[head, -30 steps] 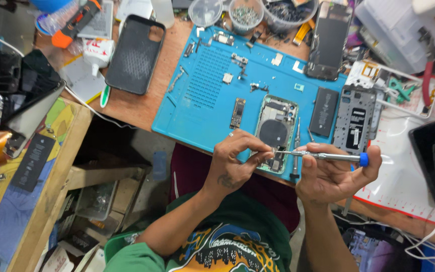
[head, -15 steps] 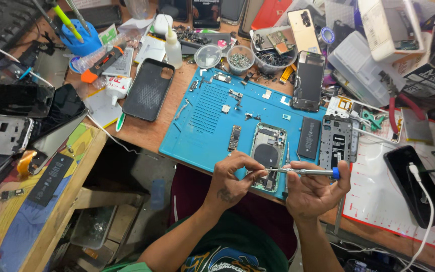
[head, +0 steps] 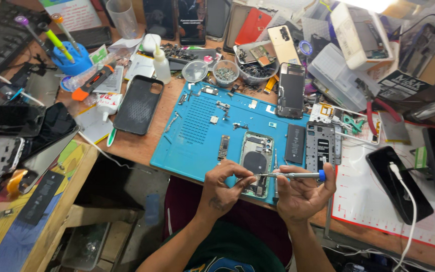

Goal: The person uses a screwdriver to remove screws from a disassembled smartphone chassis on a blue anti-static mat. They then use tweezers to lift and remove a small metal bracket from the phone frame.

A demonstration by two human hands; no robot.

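An opened phone body lies on a blue work mat at the desk's near edge. My right hand holds a slim metal screwdriver with a blue end cap, lying level and pointing left. My left hand pinches the screwdriver's tip just over the lower end of the phone body. A black battery and a grey inner frame lie right of the phone. A thin circuit strip lies to its left.
A black phone case lies left of the mat. Small bowls of screws and parts sit behind it. A black phone on a white cable rests at the right. Screens and phones crowd the left shelf.
The camera view has shifted back and up, showing more of the desk's far side. Both hands stay together at the screwdriver tip over the phone body.
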